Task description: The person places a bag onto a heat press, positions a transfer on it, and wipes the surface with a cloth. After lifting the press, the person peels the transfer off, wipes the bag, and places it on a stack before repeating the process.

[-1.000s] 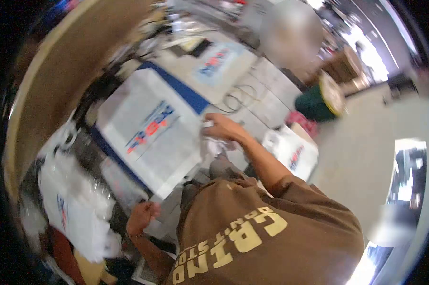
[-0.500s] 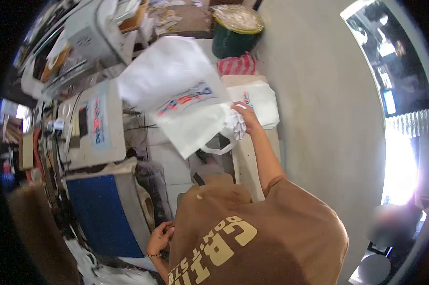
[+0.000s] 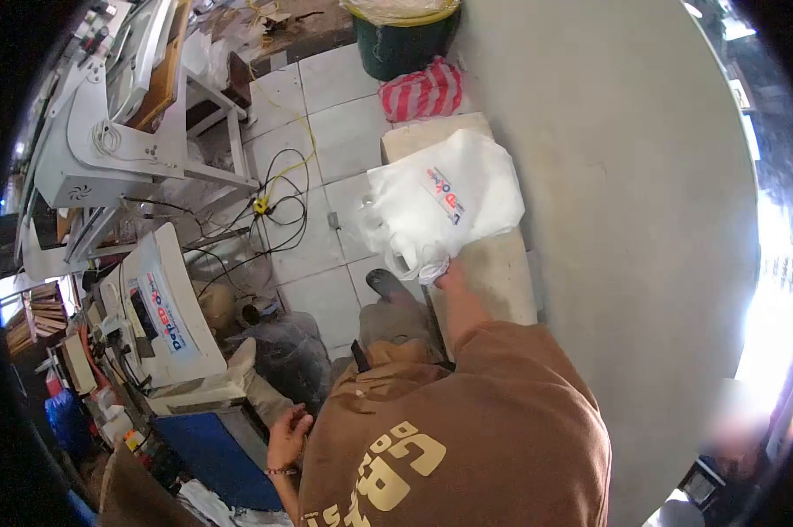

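A white non-woven tote bag with blue and red print lies on the bench at the wall side, apparently on top of other white bags. My right hand is at its near edge, closed around the bunched white handles; the bag's fabric partly hides the fingers. Beside my left thigh hangs my left hand, a beaded bracelet at its wrist. Its fingers are loosely bent and apart, with nothing seen in them.
The pale bench runs along a grey wall. Ahead are a striped red bag and a green bin. Black cables coil on the tiled floor. To the left stand a white machine and a printed board.
The white tote bag, earlier held up and swung out over the floor, now lies on the bench pile. My right hand has come down with it. My left hand stays beside my thigh.
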`<state>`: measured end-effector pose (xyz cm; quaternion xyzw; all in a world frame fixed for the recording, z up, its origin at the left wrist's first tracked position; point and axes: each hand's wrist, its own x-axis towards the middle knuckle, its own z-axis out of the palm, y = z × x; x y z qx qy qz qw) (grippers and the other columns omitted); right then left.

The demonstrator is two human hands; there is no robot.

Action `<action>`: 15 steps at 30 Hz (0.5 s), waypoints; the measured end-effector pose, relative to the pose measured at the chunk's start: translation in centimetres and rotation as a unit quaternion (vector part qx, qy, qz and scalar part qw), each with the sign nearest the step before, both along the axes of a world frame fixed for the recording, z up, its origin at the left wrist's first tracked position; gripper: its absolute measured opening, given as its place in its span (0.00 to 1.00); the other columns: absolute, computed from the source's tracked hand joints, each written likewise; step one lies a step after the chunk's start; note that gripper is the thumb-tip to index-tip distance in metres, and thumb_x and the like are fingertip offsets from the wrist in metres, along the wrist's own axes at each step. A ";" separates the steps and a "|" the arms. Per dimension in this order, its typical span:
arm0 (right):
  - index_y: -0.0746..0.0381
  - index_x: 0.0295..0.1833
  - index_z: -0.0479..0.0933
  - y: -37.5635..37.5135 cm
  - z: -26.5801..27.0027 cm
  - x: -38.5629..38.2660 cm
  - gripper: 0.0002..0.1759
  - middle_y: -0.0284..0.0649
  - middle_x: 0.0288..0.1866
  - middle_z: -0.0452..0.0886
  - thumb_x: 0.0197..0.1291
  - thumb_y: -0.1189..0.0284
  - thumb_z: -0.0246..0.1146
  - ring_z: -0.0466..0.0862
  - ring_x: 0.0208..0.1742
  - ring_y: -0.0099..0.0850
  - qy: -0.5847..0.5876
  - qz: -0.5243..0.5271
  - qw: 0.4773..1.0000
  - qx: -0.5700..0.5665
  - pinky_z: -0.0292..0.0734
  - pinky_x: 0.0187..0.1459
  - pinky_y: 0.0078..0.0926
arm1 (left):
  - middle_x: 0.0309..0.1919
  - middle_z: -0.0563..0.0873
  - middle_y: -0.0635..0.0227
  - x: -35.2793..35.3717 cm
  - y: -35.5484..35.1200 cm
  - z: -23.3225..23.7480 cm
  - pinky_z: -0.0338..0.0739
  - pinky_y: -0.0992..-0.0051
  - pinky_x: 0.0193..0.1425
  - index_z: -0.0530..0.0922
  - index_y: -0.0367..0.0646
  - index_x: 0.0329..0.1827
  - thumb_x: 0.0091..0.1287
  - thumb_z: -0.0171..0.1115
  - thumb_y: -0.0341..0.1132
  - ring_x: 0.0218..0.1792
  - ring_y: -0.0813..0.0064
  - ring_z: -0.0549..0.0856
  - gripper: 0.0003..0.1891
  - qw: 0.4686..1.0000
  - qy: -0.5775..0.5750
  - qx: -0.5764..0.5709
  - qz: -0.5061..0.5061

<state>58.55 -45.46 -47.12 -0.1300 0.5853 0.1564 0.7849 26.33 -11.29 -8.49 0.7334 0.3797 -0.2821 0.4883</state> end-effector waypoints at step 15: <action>0.60 0.65 0.79 -0.4 -23.2 -3.1 0.26 0.42 0.63 0.85 0.78 0.55 0.48 0.83 0.65 0.39 -0.049 0.088 0.994 0.044 0.78 0.67 0.47 | 0.46 0.91 0.52 -0.1 -1.8 -0.9 0.82 0.66 0.51 0.82 0.37 0.63 0.73 0.66 0.42 0.45 0.62 0.90 0.21 0.996 0.038 0.077 0.022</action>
